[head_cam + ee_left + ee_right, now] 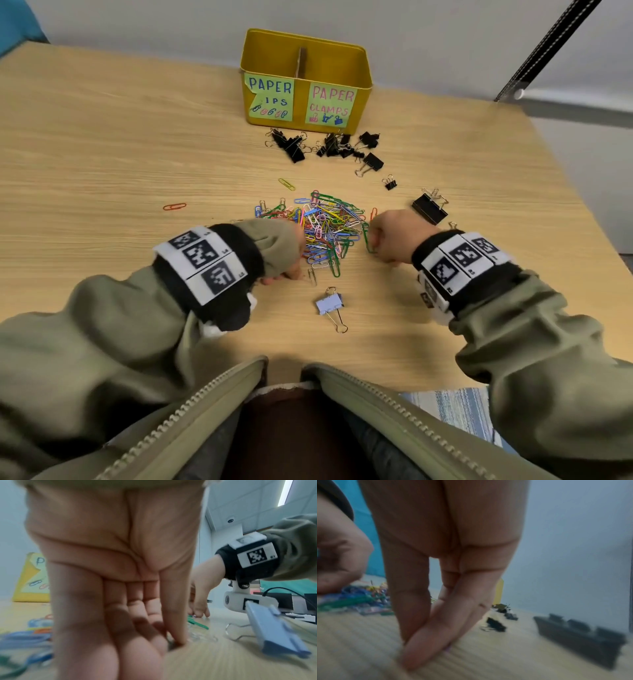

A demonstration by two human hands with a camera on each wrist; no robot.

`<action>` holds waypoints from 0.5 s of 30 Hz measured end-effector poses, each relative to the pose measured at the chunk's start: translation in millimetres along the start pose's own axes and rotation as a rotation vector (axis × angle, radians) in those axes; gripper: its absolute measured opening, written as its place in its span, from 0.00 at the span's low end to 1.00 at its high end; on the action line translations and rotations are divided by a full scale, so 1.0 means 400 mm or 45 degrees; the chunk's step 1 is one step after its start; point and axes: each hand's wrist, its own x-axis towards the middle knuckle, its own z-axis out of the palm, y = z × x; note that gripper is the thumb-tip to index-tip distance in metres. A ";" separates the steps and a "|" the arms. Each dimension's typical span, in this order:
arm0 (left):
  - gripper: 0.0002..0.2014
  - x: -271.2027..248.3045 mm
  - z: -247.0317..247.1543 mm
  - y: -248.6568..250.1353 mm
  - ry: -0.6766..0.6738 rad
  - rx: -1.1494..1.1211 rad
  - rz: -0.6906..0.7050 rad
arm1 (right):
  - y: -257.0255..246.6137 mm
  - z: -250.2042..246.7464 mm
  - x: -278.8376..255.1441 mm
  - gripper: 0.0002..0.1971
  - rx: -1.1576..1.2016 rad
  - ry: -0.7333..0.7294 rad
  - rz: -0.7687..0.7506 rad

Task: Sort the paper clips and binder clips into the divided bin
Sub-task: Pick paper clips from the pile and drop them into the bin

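Left hand (pixel 289 250) down at near-left edge of the loose pile of coloured wire paper clips (pixel 320 228), fingers (pixel 175 626) straight and bunched, tips on the light wood-grain table (pixel 102 154); nothing visibly pinched, though blur hides the tips. Right hand (pixel 394 236) at the pile's right edge, thumb and fingers drawn together at the tabletop beside a green clip; cannot tell if anything is gripped.

Outward: pale blue binder clip with wire handles (pixel 329 303) lying near the body, large black binder clip (pixel 430 207) just right of right hand, small black binder clip (pixel 390 183) beyond, heap of black binder clips (pixel 325 144) right before the yellow metal divided bin with handwritten labels (pixel 305 82). Stray orange clip (pixel 174 206) well left, stray yellow clip (pixel 286 184) near the pile.

Progress, judged: barely begun. Bin interior not visible, both kinds of clip seemingly all on the table. Left: paper clips to the left compartment, binder clips to the right.
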 end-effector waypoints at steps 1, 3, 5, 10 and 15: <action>0.07 0.006 -0.008 0.010 0.086 0.097 0.003 | -0.011 0.000 0.007 0.10 0.103 0.017 -0.042; 0.08 0.007 -0.025 0.016 0.268 0.188 0.004 | -0.023 -0.005 0.014 0.09 0.348 0.037 -0.076; 0.10 -0.013 -0.046 -0.027 0.355 0.062 -0.034 | -0.018 -0.013 0.013 0.11 0.450 0.049 -0.075; 0.12 -0.059 -0.111 -0.270 0.439 -0.075 -0.361 | -0.015 -0.002 -0.001 0.08 0.343 -0.215 -0.102; 0.15 0.038 -0.104 -0.438 0.411 -0.133 -0.542 | -0.114 0.025 0.008 0.07 0.235 -0.232 -0.327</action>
